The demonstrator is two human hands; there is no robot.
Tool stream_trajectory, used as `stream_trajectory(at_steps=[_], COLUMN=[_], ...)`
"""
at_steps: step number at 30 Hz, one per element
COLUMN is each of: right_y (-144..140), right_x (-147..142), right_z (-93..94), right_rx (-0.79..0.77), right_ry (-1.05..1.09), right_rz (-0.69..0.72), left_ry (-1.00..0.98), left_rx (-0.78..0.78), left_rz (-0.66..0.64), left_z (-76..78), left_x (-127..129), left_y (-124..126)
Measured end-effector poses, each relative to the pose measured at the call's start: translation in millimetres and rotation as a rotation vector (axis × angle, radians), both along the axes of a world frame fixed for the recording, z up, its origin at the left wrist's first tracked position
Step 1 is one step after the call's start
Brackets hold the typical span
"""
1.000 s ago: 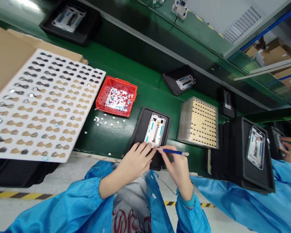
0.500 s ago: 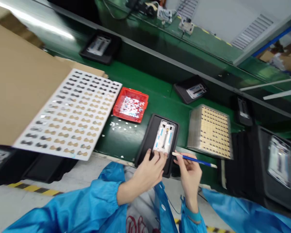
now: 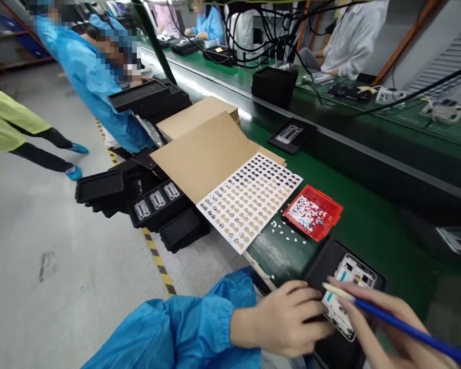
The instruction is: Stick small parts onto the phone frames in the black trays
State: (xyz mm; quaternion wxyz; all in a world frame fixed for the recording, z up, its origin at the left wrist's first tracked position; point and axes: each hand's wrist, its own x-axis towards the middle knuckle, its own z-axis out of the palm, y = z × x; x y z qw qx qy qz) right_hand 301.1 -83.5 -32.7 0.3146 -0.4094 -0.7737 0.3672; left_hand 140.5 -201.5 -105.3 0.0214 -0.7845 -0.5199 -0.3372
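We can pass a hand along the bench (image 3: 372, 220) to the right of the bin (image 3: 331, 209). The sheet (image 3: 253, 201) crowds the bin's left side. On the bin's near side, our left hand (image 3: 292, 319), right hand (image 3: 395, 306), stick (image 3: 401, 324) and tray (image 3: 322, 259) block us.

Shiny blue sleeve (image 3: 165, 333), gathered cuff (image 3: 224, 320), bare left hand (image 3: 288, 319), bare right hand (image 3: 403, 351)

Left hand (image 3: 294, 320): back upward, fingers bent, wrist straight. Right hand (image 3: 403, 348): thumb and fingers pinched together.
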Motion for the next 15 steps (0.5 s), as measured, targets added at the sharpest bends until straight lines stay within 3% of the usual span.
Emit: stream_trajectory(at_steps=[3, 6, 8, 11, 15], right_y=[6, 2, -7, -21, -30], right_x=[-90, -169, -207, -239, -249], right_z=[5.0, -4.7, -12.8, -20.7, -27.2], right_rx=[0.171, 0.262, 0.311, 0.394, 0.386], right_ry=[-0.045, -0.152, -0.29, -0.425, -0.491], right_rz=[0.471, 0.699, 0.791, 0.865, 0.879], left_ry=[-0.214, -0.257, -0.202, -0.154, -0.169], left_rx=[0.13, 0.193, 0.204, 0.171, 0.156], left_rz=[0.389, 0.822, 0.992, 1.07, 1.039], left_z=[-6.4, -16.0, -22.4, -30.9, -38.2], left_x=[-33, -72, -93, -111, -117], left_y=[-24, -51, -66, -78, -80])
